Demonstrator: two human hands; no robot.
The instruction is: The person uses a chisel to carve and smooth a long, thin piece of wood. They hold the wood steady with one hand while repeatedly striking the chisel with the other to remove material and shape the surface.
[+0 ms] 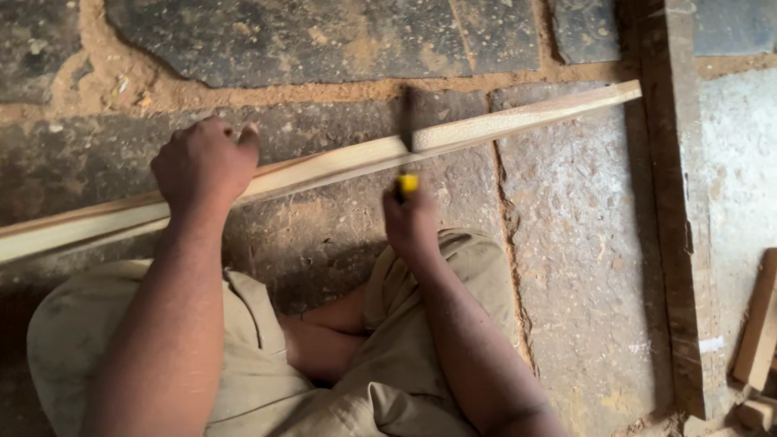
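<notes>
1. The long wooden strip [340, 162] lies slantwise across the stone floor [307, 40], its far end resting on a dark timber beam [676, 243].
2. The left hand [204, 166] presses on the strip, fingers curled together over it.
3. The right hand [411, 222] is clamped around a yellow-handled saw [407, 154], blade set in the strip.
4. Judged light, slender and likely springy; hold close beside the cut.
5. No containers are visible.
</notes>
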